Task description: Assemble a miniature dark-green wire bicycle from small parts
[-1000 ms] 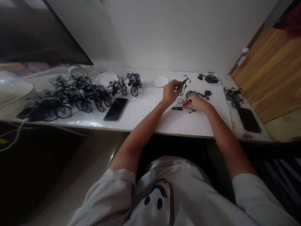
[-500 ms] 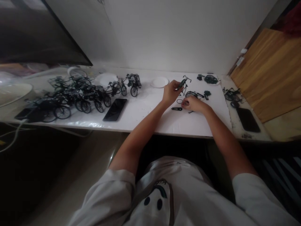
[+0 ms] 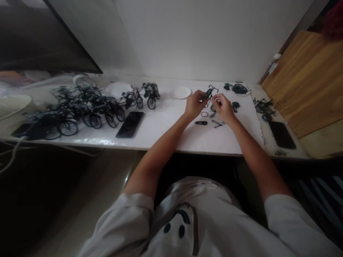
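My left hand (image 3: 196,104) grips a dark miniature bicycle (image 3: 211,89) above the white board, its handlebar sticking up past my fingers. Close against its lower part, the fingers of my right hand (image 3: 224,108) are pinched together; whatever is between them is too small to make out. Below my hands lie a thin black ring (image 3: 204,114), a flat black part with a rounded end (image 3: 200,122) and a small forked black piece (image 3: 217,124). Partly behind my right hand are a small wheel and a dark part (image 3: 235,105).
Many miniature bicycles (image 3: 91,110) stand crowded on the left, beside a phone (image 3: 130,124). White plates (image 3: 181,92) sit along the back; one holds dark parts (image 3: 240,89). At right are more bicycle parts (image 3: 264,107), a black slab (image 3: 282,135) and a wooden board (image 3: 308,85).
My right hand has risen from the parts on the board to the miniature bicycle, uncovering the forked piece. My left hand keeps its hold in about the same place.
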A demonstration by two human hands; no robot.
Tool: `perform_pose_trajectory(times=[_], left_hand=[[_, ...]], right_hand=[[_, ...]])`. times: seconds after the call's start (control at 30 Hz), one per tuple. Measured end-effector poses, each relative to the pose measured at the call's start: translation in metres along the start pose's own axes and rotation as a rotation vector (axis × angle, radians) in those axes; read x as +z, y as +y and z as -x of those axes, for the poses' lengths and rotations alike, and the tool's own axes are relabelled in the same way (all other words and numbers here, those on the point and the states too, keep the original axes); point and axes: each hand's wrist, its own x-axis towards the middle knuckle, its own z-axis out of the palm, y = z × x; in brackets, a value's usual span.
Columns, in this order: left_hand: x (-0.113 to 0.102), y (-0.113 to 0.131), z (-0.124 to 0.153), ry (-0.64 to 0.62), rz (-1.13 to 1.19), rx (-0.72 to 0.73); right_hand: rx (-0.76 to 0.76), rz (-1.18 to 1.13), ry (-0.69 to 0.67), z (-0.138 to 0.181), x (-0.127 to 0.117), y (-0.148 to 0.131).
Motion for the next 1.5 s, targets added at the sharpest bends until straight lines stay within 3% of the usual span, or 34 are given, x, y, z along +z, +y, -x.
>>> perform_pose_trajectory(times=[0.53,1.03,1.33,1.5], left_hand=[[0.004,0.007,0.006,-0.054,0.056,0.036],[0.005,0.011,0.005,0.001,-0.012,0.044],[0.007,0.001,0.005,-0.003,0.073,0.079],[0.008,0.001,0.006,0.020,0.068,0.082]], right_hand=[[0.030,-0.080,0.011,-0.001,0.005,-0.001],[0.093,-0.331,0.043,-0.007,0.009,0.011],[0.119,-0.374,0.020,-0.007,0.013,0.015],[0.035,-0.275,0.110,-0.003,0.017,0.016]])
